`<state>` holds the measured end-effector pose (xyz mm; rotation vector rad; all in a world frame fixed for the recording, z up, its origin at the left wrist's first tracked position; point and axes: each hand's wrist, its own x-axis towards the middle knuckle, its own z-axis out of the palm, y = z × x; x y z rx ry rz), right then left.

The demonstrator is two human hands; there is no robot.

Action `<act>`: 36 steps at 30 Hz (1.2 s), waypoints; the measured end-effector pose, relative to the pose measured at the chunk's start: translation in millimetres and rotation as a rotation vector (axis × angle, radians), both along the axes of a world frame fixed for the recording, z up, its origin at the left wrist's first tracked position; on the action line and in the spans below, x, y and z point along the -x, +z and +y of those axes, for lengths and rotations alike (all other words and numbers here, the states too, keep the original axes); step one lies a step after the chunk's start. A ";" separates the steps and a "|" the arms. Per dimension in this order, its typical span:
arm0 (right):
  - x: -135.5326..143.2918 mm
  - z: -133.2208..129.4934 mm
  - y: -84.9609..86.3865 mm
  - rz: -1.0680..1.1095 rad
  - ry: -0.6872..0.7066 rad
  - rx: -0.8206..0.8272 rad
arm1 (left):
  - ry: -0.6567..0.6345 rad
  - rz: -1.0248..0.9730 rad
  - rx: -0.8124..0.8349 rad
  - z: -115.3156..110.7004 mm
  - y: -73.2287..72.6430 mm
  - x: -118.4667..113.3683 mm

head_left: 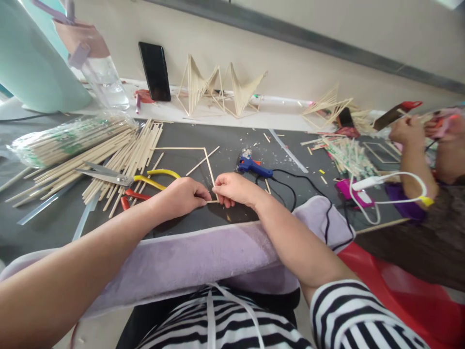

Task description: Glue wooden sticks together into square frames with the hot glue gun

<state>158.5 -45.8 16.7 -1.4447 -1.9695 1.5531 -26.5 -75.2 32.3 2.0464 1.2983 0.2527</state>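
Observation:
Near the table's front edge, my left hand pinches a thin wooden stick lying crosswise. Beside it, my right hand closes its fingers at the corner where that stick meets a longer wooden stick. The longer stick runs away from me and joins another stick at the far corner, forming an open frame. A short loose stick lies across the frame's side. Just right of the frame, a blue hot glue gun rests on its side. Scissors with yellow handles lie left of my left hand.
Loose wooden sticks and a plastic-wrapped bundle cover the left side. A phone, a water bottle and stick models stand along the wall. At right, another person's hands work near a purple box.

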 end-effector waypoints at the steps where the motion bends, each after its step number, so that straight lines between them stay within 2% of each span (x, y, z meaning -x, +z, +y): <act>1: 0.2 0.1 -0.1 -0.002 -0.003 0.003 | -0.005 -0.001 -0.004 0.5 -0.8 0.6; 16: -0.2 1.2 -1.5 0.040 0.001 0.029 | -0.002 0.015 -0.004 -0.6 1.6 -0.3; 24: -0.6 -1.3 2.5 0.002 0.000 0.006 | -0.001 0.015 -0.028 1.0 -3.3 0.4; 36: -0.2 -3.1 3.0 -0.008 -0.013 0.007 | 0.023 0.017 -0.009 -1.1 2.1 -3.7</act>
